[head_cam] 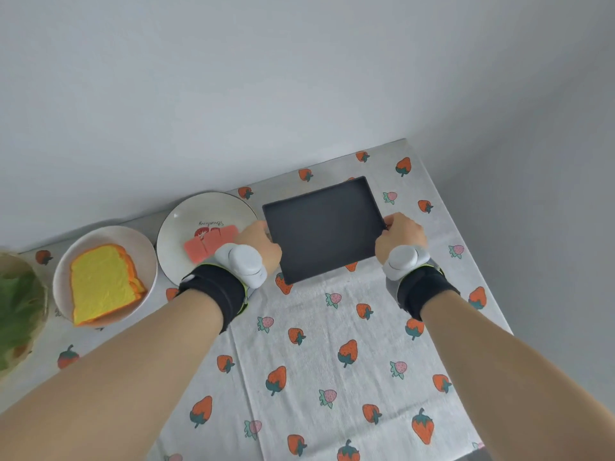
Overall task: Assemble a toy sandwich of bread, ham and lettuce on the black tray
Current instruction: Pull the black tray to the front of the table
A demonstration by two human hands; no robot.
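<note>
The black tray (324,227) lies empty on the strawberry-print cloth near the far edge of the table. My left hand (258,242) grips its left edge and my right hand (401,232) grips its right edge. Left of the tray, pink ham slices (208,242) lie on a white plate (186,224), partly hidden by my left hand. Further left, yellow bread slices (103,284) are stacked on another white plate (100,236). Green lettuce (16,307) sits in a bowl at the left border, cut off by the frame.
The strawberry-print tablecloth (332,361) covers the table between me and the tray. A grey wall runs right behind the plates and tray. The table's right edge (466,234) lies close to my right hand. Both wrists carry black bands with white sensors.
</note>
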